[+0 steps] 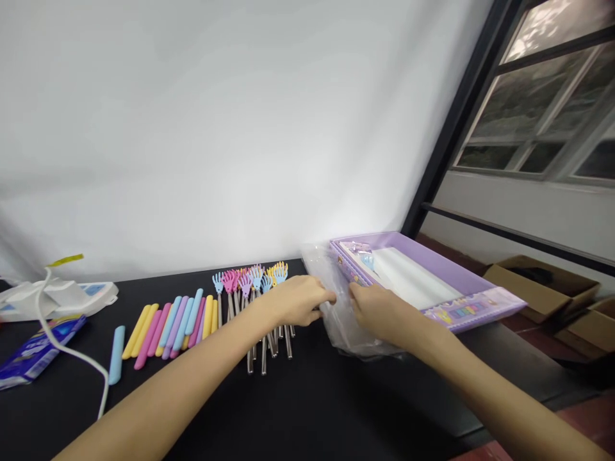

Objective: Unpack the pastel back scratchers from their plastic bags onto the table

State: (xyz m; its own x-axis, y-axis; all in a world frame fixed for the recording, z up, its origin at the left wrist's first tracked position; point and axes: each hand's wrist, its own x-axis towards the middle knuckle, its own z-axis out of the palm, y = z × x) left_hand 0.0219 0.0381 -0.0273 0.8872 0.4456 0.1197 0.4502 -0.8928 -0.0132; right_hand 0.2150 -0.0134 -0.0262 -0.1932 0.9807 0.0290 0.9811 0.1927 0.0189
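Note:
A stack of clear plastic bags [343, 330] lies on the black table, partly under the left side of a purple box [391, 238]. My left hand [302, 299] is at the left edge of the bags, its fingers curled and closed on the thin plastic. My right hand [377, 314] grips the bags beside the box wall; its fingertips are partly hidden. Just left of my left hand are several back scratchers [263, 358] with metal rods and coloured claw heads, some covered by my forearm. A white sheet and a small packaged blue piece [368, 260] are inside the box.
Several pastel handle tubes [144, 346] lie in a row, with a blue one [116, 355] apart. Farther left are a blue-purple packet [41, 349], a white cable [72, 349] and a white device [91, 298]. Cardboard boxes [528, 294] stand on the floor at right, beyond a black frame.

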